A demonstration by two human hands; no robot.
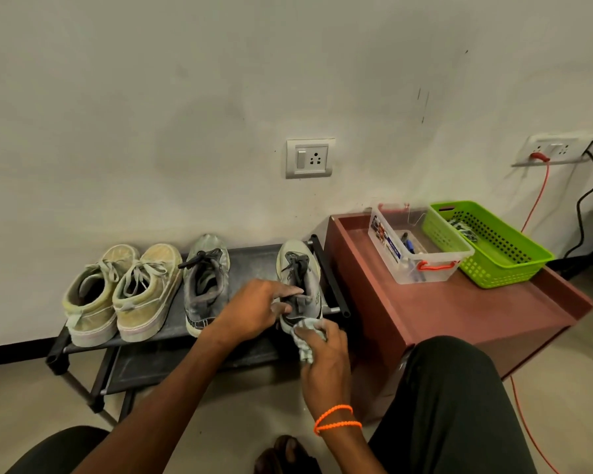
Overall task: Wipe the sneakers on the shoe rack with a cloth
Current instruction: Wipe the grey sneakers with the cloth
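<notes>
Several sneakers stand on the top shelf of a black shoe rack [254,258]. At the right end is a grey sneaker [300,265] with dark laces. My left hand [254,311] grips its collar, fingers hooked into the opening. My right hand [322,354] holds a pale checked cloth [305,336] pressed against the heel of that sneaker. Its grey mate [204,278] stands further left. A pair of cream sneakers [124,292] sits at the left end.
A reddish-brown cabinet [459,309] stands right of the rack, carrying a clear plastic box [411,244] and a green basket [486,241]. A wall socket [309,159] is above the rack. Red and black cables hang at the far right. My knees frame the bottom.
</notes>
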